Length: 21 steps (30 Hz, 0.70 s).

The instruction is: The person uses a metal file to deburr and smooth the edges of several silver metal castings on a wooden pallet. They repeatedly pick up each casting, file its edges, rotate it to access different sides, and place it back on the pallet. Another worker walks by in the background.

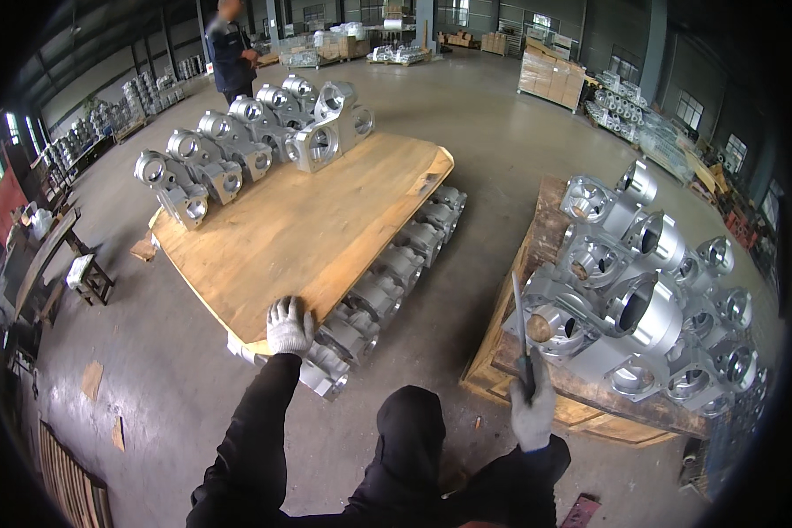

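My left hand (289, 327), in a pale knit glove, rests with its fingers stretched out on the near corner of a plywood board (299, 238). The board lies on top of a layer of silver metal castings (381, 280), and more upright castings (224, 129) stand in rows along its far left side. In my right hand (533, 412), gloved the same way, a file (520, 321) with a dark handle points upward. Its blade is beside the castings (629, 308) heaped on the right-hand wooden stand (524, 273). Whether the blade touches them I cannot tell.
A person in dark clothes (231, 57) stands beyond the board. At the left are a bench (44, 264) and a small stool (89, 278). Wooden slats (70, 480) and cardboard scraps (92, 380) lie on the floor. Wrapped boxes (550, 77) stand at the back right.
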Each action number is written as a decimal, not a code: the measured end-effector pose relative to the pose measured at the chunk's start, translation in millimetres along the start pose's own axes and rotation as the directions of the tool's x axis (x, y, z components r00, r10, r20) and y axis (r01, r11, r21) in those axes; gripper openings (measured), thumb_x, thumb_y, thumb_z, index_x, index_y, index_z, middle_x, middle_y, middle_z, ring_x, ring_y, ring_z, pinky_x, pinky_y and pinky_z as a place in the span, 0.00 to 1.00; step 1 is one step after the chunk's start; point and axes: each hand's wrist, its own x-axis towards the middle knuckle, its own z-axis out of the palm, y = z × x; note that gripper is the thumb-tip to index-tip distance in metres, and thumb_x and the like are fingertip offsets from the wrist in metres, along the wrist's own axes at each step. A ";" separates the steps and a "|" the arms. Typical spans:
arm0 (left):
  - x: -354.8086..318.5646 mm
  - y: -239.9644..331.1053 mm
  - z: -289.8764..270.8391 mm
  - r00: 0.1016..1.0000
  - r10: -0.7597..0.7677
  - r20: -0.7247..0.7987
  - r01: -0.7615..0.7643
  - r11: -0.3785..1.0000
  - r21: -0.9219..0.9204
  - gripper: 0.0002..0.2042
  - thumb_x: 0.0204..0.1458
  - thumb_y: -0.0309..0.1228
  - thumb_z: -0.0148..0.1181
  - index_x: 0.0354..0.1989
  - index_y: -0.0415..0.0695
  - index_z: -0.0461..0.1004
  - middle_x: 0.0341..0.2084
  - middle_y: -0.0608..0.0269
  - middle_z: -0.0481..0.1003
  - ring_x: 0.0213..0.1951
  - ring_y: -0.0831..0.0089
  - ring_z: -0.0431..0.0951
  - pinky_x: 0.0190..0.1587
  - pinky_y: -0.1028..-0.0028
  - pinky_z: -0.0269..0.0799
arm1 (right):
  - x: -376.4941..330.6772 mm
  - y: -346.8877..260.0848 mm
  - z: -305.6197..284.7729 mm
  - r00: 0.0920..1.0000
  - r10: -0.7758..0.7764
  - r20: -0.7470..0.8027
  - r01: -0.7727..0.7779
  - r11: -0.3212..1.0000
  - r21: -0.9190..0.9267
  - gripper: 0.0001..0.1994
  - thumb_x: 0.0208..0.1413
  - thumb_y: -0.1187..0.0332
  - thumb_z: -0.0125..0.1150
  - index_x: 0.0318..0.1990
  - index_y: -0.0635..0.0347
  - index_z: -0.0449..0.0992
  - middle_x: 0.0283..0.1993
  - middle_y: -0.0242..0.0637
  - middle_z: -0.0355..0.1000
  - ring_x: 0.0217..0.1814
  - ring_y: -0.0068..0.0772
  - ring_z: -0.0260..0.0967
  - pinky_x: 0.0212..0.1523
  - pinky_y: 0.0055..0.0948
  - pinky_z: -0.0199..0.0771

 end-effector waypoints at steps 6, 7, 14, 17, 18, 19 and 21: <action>-1.5 -0.8 2.0 1.000 -0.011 -0.021 0.011 1.000 -0.020 0.29 0.62 0.46 0.55 0.66 0.37 0.69 0.64 0.40 0.69 0.69 0.41 0.63 0.75 0.47 0.52 | 35.6 -18.3 4.2 0.998 0.060 0.024 -0.062 0.994 0.093 0.29 0.65 0.78 0.61 0.73 0.69 0.64 0.64 0.49 0.74 0.62 0.34 0.77 0.60 0.30 0.75; -1.9 -0.8 2.0 1.000 -0.017 -0.025 0.017 1.000 -0.023 0.29 0.62 0.46 0.55 0.66 0.37 0.69 0.65 0.40 0.69 0.69 0.41 0.63 0.75 0.47 0.52 | 31.3 -15.5 4.5 0.999 0.013 0.037 -0.018 0.990 0.139 0.29 0.65 0.78 0.61 0.73 0.69 0.64 0.64 0.49 0.74 0.62 0.34 0.76 0.61 0.31 0.74; -2.2 -0.1 3.2 0.999 -0.048 -0.008 0.048 0.999 -0.003 0.30 0.63 0.47 0.54 0.66 0.37 0.70 0.64 0.39 0.69 0.69 0.40 0.64 0.76 0.47 0.51 | -27.9 33.4 8.7 0.904 0.379 0.199 -0.388 0.922 0.008 0.30 0.62 0.78 0.62 0.72 0.65 0.65 0.58 0.44 0.78 0.57 0.33 0.78 0.55 0.31 0.79; -2.5 -0.2 4.2 0.998 -0.047 -0.039 0.046 0.999 -0.028 0.29 0.63 0.47 0.54 0.66 0.37 0.70 0.64 0.38 0.69 0.69 0.41 0.64 0.76 0.48 0.51 | -42.1 48.1 1.6 0.888 0.427 0.171 -0.449 0.886 0.118 0.31 0.62 0.80 0.59 0.73 0.63 0.64 0.57 0.42 0.78 0.53 0.34 0.78 0.48 0.27 0.80; -2.6 0.2 4.5 0.998 -0.054 -0.044 0.053 0.998 -0.029 0.29 0.63 0.47 0.54 0.65 0.37 0.71 0.64 0.39 0.69 0.69 0.41 0.64 0.76 0.48 0.52 | -44.1 50.7 -1.4 0.898 0.410 0.161 -0.431 0.892 0.135 0.32 0.62 0.83 0.57 0.74 0.62 0.63 0.58 0.41 0.77 0.45 0.31 0.79 0.38 0.24 0.80; -2.4 -0.2 4.4 0.997 -0.039 -0.059 0.037 0.999 -0.040 0.29 0.63 0.47 0.54 0.64 0.37 0.71 0.64 0.40 0.70 0.69 0.42 0.65 0.76 0.48 0.52 | -45.8 52.4 -4.1 0.916 0.373 0.150 -0.394 0.907 0.148 0.32 0.62 0.82 0.56 0.74 0.61 0.63 0.56 0.40 0.77 0.40 0.28 0.76 0.34 0.23 0.77; -2.3 -0.3 4.2 0.998 -0.030 -0.063 0.027 0.999 -0.044 0.28 0.63 0.47 0.54 0.64 0.37 0.71 0.63 0.40 0.70 0.69 0.43 0.65 0.76 0.48 0.52 | -48.0 54.2 -8.7 0.901 0.407 0.150 -0.428 0.889 0.161 0.31 0.62 0.81 0.55 0.75 0.59 0.63 0.54 0.39 0.76 0.30 0.22 0.71 0.24 0.22 0.72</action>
